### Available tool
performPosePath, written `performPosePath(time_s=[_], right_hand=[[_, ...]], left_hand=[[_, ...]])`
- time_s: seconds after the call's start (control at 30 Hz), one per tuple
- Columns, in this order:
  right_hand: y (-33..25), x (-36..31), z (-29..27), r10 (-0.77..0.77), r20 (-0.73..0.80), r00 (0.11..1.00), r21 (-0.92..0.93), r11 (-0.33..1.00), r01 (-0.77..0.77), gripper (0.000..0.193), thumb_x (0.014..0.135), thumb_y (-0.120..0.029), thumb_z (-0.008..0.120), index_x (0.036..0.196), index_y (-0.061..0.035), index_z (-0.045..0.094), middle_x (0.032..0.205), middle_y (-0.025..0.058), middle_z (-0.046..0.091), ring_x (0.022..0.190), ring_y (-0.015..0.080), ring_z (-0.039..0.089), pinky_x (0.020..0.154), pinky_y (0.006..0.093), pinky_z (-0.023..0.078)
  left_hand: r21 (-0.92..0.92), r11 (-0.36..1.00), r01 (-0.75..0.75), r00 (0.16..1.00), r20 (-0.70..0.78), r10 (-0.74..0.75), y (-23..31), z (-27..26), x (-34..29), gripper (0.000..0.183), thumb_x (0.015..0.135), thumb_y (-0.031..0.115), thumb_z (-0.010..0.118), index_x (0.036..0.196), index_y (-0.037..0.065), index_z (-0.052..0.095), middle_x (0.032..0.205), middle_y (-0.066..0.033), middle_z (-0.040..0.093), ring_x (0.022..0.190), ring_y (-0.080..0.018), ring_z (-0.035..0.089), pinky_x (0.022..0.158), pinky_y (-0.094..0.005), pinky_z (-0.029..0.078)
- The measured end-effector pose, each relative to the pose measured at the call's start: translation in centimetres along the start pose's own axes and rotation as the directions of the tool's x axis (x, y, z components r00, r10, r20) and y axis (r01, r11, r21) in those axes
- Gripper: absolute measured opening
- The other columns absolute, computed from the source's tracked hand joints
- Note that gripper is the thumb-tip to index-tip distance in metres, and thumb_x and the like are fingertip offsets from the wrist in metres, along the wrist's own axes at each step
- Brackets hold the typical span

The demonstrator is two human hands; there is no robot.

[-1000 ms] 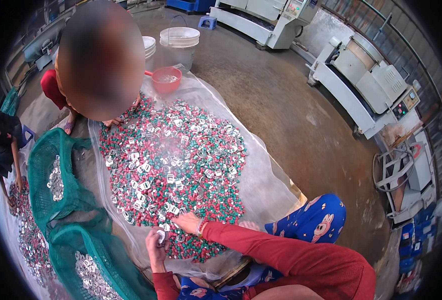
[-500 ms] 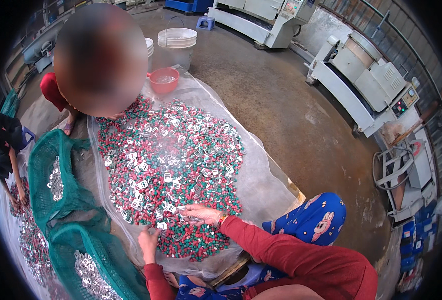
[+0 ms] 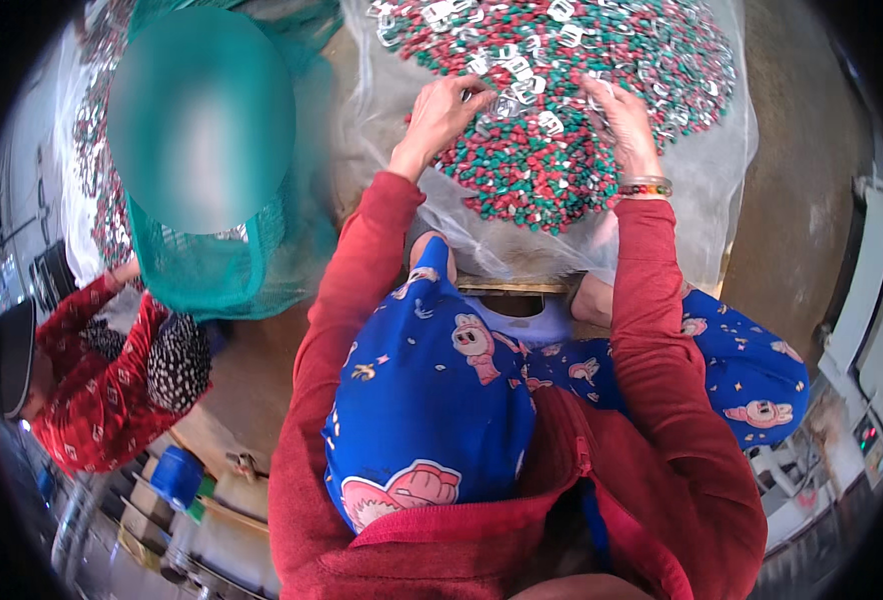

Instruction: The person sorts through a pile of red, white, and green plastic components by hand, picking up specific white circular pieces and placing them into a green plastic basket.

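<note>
A wide heap of small red and green pebble-like pieces (image 3: 537, 195) is mixed with silvery metal buckles (image 3: 520, 68) in front of me. At the heap's near left side, my left hand (image 3: 440, 118) is closed, thumb and fingers pinched at a buckle by their tips. Over the heap on the right, my right hand (image 3: 624, 125) has its fingers bent together; a bit of something pale shows at them, too small to name. A beaded bracelet (image 3: 646, 187) circles my right wrist.
A translucent sheet (image 3: 702, 225) lies under the heap. To the left stands a green mesh-lined basket (image 3: 207, 285), partly hidden by a blurred patch. Another person in a red patterned top (image 3: 97, 405) sits at far left by a second heap (image 3: 112, 225). Machines (image 3: 867, 290) stand at the right.
My view has swung downward and turned, so my lap and arms now fill the lower part. My hands have moved apart, the right one farther right over the heap.
</note>
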State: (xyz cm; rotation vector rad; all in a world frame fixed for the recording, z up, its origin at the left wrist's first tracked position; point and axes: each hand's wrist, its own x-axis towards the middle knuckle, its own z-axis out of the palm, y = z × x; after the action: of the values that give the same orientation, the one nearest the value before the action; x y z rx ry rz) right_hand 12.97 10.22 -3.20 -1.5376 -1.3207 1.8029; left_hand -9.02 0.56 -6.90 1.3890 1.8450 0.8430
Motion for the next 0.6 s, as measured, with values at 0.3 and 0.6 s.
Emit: performPosePath(time_s=[0.3, 0.6], right_hand=[[5.0, 0.5, 2.6, 0.051, 0.266, 0.963, -0.086, 0.996, -0.029, 0.038, 0.082, -0.012, 0.053, 0.120, -0.0059, 0.051, 0.084, 0.0077, 0.061, 0.055, 0.0084, 0.049, 0.041, 0.0218, 0.037], [9.7, 1.2, 4.0, -0.242, 0.116, 0.963, -0.596, 0.759, 0.263, 0.015, 0.074, -0.011, 0.064, 0.083, -0.0030, 0.056, 0.071, 0.0075, 0.054, 0.063, 0.0207, 0.057, 0.059, 0.0325, 0.045]], left_hand=[[-0.768, 0.537, 0.350, 0.937, 0.273, -0.220, -4.2, -2.6, -3.0, 0.019, 0.083, 0.026, 0.063, 0.084, 0.008, 0.061, 0.070, -0.0022, 0.057, 0.057, -0.0104, 0.052, 0.044, -0.0192, 0.034], [-0.894, 0.337, 0.294, 0.956, 0.271, -0.113, -3.3, -3.1, -3.1, 0.026, 0.080, 0.014, 0.061, 0.104, 0.005, 0.055, 0.086, -0.0064, 0.060, 0.068, -0.0136, 0.060, 0.042, -0.0203, 0.042]])
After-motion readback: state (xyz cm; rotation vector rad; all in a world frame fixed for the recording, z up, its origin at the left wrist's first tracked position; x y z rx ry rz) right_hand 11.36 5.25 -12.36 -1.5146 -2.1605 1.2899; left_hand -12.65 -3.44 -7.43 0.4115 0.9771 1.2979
